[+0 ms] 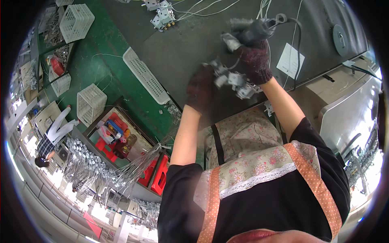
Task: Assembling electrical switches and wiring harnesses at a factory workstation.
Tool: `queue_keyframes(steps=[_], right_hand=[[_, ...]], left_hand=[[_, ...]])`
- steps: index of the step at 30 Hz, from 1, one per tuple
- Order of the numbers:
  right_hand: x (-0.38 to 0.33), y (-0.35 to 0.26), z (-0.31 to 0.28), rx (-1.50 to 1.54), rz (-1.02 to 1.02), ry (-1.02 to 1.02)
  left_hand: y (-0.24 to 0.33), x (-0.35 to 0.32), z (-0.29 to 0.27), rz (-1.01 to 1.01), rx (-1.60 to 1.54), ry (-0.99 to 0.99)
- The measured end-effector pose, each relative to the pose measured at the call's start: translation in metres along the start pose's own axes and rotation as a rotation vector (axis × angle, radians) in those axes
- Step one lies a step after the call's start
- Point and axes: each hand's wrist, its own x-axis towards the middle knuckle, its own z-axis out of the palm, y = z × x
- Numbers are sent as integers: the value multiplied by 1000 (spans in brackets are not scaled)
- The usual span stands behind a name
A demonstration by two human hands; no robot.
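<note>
My left hand (200,90), in a dark maroon knit glove, is over the dark work table at the left end of a cluster of small grey metal parts (239,83). Motion smears its fingers, so their grip is unclear. My right hand (256,61), gloved alike, lies against the underside of a dark corded power tool (257,31), its fingers closed round it. A pale, blurred nose piece (231,41) sits at the tool's left end. The metal parts lie between and below my hands, near the table's front edge.
More metal parts with white wires (164,16) lie at the table's far side. A white paper sheet (290,60) and a dark round disc (340,39) are to the right. White plastic baskets (77,23) stand on the green floor at left, beside wired parts (93,162) and a person (50,137).
</note>
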Motion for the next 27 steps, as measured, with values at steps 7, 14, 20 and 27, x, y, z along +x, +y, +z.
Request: queue_keyframes(steps=[7,14,20,27], right_hand=[[-21,14,7,1100,709,74],[-17,16,11,1266,740,49],[-8,1,-4,1285,927,58],[-11,7,4,1101,809,66]], left_hand=[[-13,22,-30,-17,68,269],[-76,117,-79,-151,522,424],[-98,123,-91,-214,454,189],[-23,70,-77,-85,350,231]])
